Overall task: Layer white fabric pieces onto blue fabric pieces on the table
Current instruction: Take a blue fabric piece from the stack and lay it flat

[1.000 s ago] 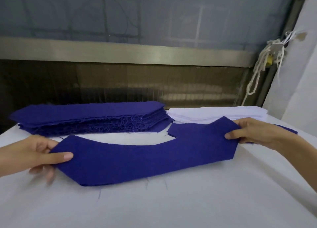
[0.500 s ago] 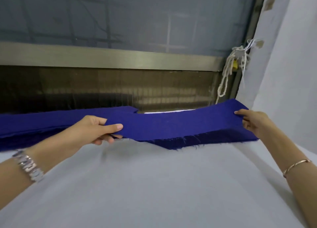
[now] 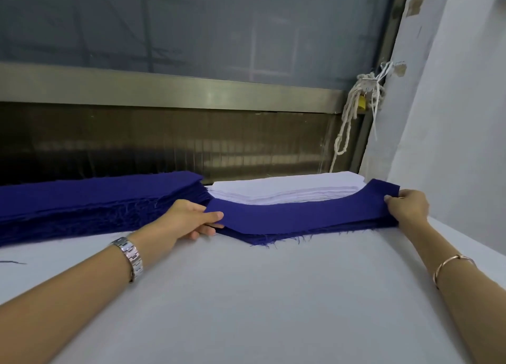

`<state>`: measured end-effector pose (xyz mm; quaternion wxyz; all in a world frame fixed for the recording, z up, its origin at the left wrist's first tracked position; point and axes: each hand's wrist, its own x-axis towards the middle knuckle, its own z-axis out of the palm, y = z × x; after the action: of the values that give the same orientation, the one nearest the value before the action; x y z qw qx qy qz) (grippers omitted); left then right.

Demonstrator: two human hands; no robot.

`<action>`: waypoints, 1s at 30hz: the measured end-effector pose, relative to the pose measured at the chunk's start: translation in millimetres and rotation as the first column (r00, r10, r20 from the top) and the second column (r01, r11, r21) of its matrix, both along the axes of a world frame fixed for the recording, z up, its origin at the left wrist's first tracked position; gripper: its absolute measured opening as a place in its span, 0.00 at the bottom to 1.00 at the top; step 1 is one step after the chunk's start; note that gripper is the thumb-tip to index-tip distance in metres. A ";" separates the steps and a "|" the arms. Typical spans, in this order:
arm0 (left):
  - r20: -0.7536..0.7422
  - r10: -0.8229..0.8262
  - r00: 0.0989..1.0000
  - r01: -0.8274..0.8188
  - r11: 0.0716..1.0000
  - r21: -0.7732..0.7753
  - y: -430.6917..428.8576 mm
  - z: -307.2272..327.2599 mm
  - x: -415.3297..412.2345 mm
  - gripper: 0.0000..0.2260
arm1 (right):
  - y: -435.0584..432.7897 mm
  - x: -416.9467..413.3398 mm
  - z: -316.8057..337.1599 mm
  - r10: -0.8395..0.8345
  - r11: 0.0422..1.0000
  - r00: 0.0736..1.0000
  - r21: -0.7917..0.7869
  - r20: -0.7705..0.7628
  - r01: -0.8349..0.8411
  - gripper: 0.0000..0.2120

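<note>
Our left thumb [image 3: 214,215] lies flat on top of the left end of a blue piece [image 3: 301,215], and the fingers under it are curled up against the cloth from below, so our left hand [image 3: 189,218] pinches that end. At the other end our right thumb [image 3: 388,198] presses down on the upper corner while the other fingers of our right hand [image 3: 408,206] fold round the edge, gripping it. The curved blue piece stretches between the two sets of fingers, sagging a little in the middle.

Just under it, on the near side of our fingers, sits a low blue pile [image 3: 273,239] with frayed threads along its edge; we cannot tell whether the held piece rests fully on it. Beyond the piece, on the far side between our two hands, lies the white stack [image 3: 287,189], thick and neatly layered. To the left of our left fingers, touching the back of that hand, runs the tall blue stack [image 3: 95,199].

All of this is on the white-covered table [image 3: 246,295]. A metal watch [image 3: 128,256] is on our left wrist, a thin bangle [image 3: 449,265] on the right. Far beyond our right fingers a rope [image 3: 347,117] hangs with a yellow padlock [image 3: 361,103] beside a metal rail [image 3: 191,89]
</note>
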<state>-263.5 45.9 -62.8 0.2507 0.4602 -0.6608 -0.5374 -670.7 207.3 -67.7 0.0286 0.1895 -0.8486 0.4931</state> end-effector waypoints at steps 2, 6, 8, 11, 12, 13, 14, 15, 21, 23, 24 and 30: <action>0.004 0.013 1.000 -0.013 1.000 -0.007 -0.4 -2.7 -0.5 0.09 | -0.1 -1.6 -2.3 -0.011 1.000 1.000 0.009 -0.003 0.011 0.04; 0.011 0.011 1.000 -0.011 1.000 -0.021 -2.2 -5.8 -1.1 0.08 | 1.6 -3.4 -6.2 -0.030 0.999 1.000 0.029 0.006 0.030 0.05; 0.038 0.012 0.999 -0.012 1.000 -0.022 -3.7 -5.7 -1.1 0.08 | 1.4 -3.9 -7.4 -0.043 0.999 0.999 0.029 0.003 0.043 0.05; 0.052 0.006 0.999 -0.005 1.000 -0.026 -4.5 -5.9 -0.7 0.07 | 1.6 -5.1 -8.7 -0.051 0.998 0.999 0.025 0.013 0.051 0.06; 0.054 0.005 0.999 -0.004 1.000 -0.031 -4.1 -6.4 -0.6 0.07 | 1.5 -6.1 -9.0 -0.054 0.998 0.998 0.021 0.016 0.054 0.06; 0.055 0.005 0.998 -0.003 0.999 -0.038 -3.9 -7.2 -0.3 0.07 | 1.8 -5.9 -8.9 -0.058 0.998 0.998 0.021 0.022 0.058 0.06; 0.055 0.004 0.998 -0.002 0.999 -0.044 -3.8 -8.0 -0.2 0.07 | 1.8 -6.4 -9.1 -0.062 0.998 0.998 0.021 0.020 0.062 0.06; 0.054 0.004 0.999 -0.001 0.999 -0.049 -3.8 -8.7 0.1 0.07 | 2.1 -5.8 -8.9 -0.066 0.998 0.997 0.019 0.026 0.066 0.07; 0.097 -0.014 0.995 0.025 0.994 -0.111 -5.7 -11.0 4.5 0.09 | 3.3 -8.5 -9.2 -0.092 0.995 0.995 0.040 0.040 0.090 0.15; 0.145 -0.010 0.989 0.030 0.990 -0.136 -6.8 -11.7 5.8 0.11 | 3.0 -9.1 -9.5 -0.100 0.993 0.995 0.057 0.025 0.099 0.16; 0.168 -0.009 0.986 0.033 0.989 -0.146 -7.1 -11.7 5.8 0.12 | 3.2 -8.5 -9.1 -0.101 0.992 0.995 0.071 0.013 0.100 0.17; 0.314 -0.017 0.949 0.110 0.954 -0.279 -4.6 -8.2 7.4 0.16 | 7.5 4.4 -1.6 -0.128 0.979 0.991 0.154 -0.039 0.133 0.04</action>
<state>-256.1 41.3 -71.1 0.1924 0.4743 -0.7787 -0.3628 -666.3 214.8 -69.3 0.0584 0.1423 -0.8946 0.4195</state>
